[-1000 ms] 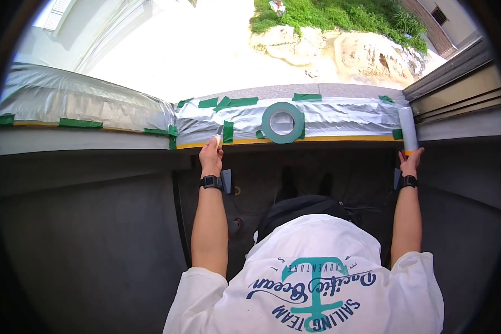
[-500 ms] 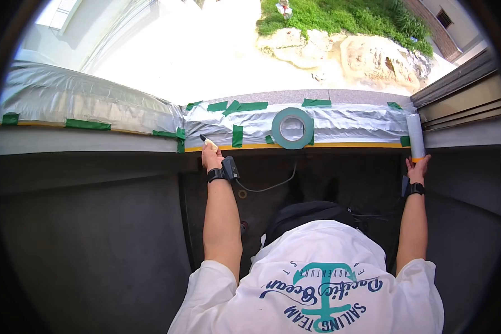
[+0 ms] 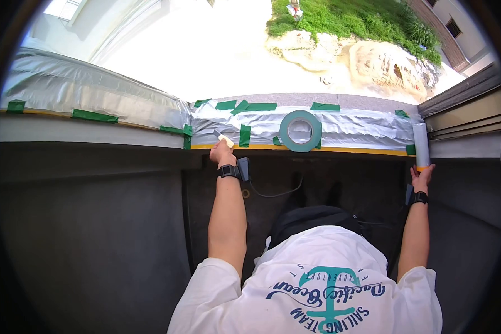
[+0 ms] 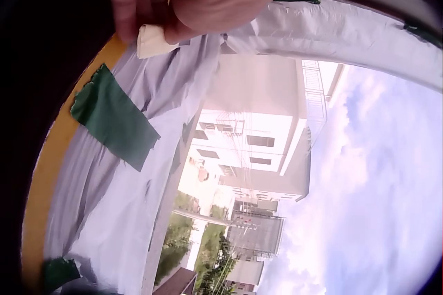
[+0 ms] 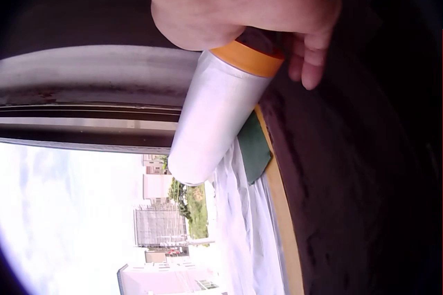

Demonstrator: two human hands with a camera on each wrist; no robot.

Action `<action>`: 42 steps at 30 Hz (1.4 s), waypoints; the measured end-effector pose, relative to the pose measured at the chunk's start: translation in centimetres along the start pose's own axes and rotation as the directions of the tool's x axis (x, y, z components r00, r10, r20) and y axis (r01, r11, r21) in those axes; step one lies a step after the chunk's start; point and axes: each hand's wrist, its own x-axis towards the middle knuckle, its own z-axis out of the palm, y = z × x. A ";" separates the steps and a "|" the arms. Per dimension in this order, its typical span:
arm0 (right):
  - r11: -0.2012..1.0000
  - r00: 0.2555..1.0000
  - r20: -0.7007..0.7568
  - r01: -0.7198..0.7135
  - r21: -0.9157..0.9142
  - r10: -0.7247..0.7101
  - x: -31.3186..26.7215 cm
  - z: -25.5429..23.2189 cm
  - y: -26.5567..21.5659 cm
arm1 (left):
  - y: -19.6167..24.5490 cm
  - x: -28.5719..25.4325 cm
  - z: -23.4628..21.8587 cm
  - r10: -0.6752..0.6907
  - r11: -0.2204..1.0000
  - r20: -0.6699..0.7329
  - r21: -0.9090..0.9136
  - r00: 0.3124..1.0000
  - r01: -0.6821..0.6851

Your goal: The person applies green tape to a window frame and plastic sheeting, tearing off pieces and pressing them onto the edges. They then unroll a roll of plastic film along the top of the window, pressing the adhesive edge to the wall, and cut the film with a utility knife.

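In the head view my left hand (image 3: 222, 152) grips a small cream-handled knife (image 3: 226, 141), its short grey blade pointing up and left over the plastic film. The left wrist view shows the knife's cream handle (image 4: 154, 42) between thumb and fingers, close over the film; the blade is largely hidden there. At the sill's right end, my right hand (image 3: 422, 177) holds the orange-taped lower end of a masking film roll (image 3: 421, 142). Seen from the right wrist, the roll (image 5: 220, 116) slants away from the palm, and part of the grip is hidden behind it.
Wrinkled film (image 3: 362, 129) covers the sill, edged with yellow tape and held by green tape pieces (image 3: 245, 135). A large green tape roll (image 3: 290, 142) lies mid-sill. More film (image 3: 94, 83) covers the left ledge. A window frame (image 3: 467, 97) borders the right.
My left hand shifted left from the green tape piece, then came partway back, and the knife turned in it. My right hand stays at the masking film roll. The view has shifted slightly.
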 end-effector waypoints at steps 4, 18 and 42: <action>1.000 1.000 -0.005 0.000 0.000 0.000 0.9 -0.3 0.1 | 0.2 0.1 -0.4 -0.025 0.975 0.001 0.223 1.000 0.024; 0.998 1.000 0.021 -0.024 0.066 0.023 -1.7 0.7 -0.3 | 1.6 -2.6 -6.0 0.014 0.988 0.207 0.148 0.978 -0.045; 0.985 0.992 -0.021 -0.118 0.129 0.122 -7.2 -2.7 -2.1 | 17.2 -18.2 -3.2 0.303 0.878 0.801 -0.024 0.517 -0.479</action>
